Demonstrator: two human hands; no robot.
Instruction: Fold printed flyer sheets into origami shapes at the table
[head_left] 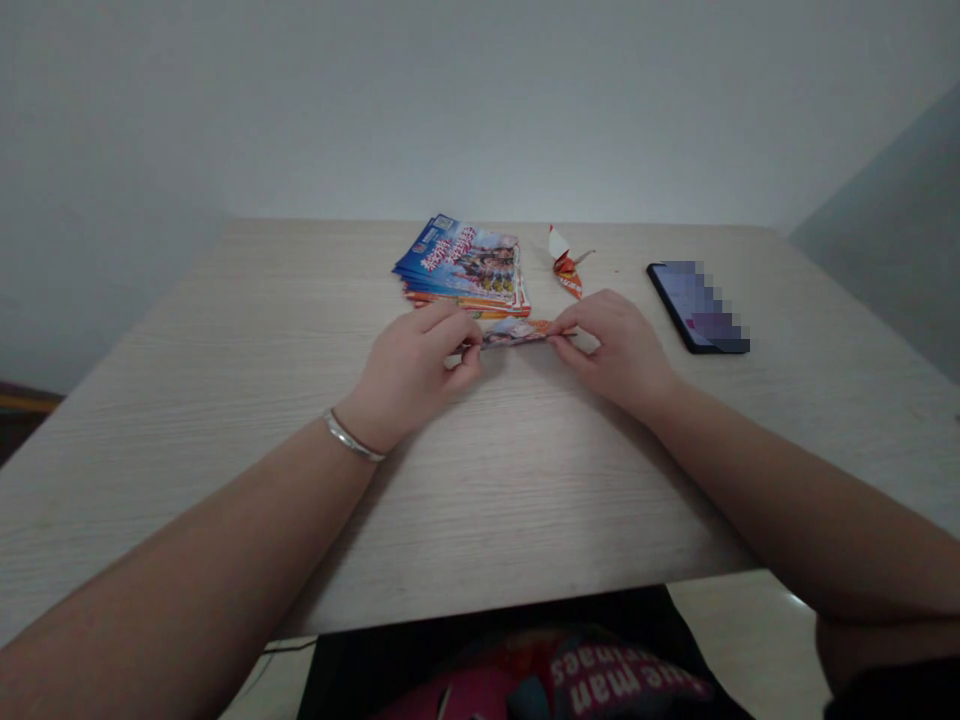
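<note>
A narrow folded piece of printed paper [516, 332] is stretched between my two hands, just above the table. My left hand [424, 365] pinches its left end between thumb and fingers; a silver bangle circles that wrist. At the other end, my right hand [611, 350] grips the paper between thumb and forefinger. Right behind the paper lies a stack of colourful printed leaflets [469, 265], blue on top with orange edges below. A folded paper crane [566, 265] in red, orange and white rests beyond my right hand. My fingers hide both ends of the folded paper.
A phone [701, 310] with its screen lit, partly pixelated, lies on the table to the right of my right hand. The pale wood-grain table [495, 500] meets a plain wall [495, 110] at its back edge. Its front edge runs close to my lap.
</note>
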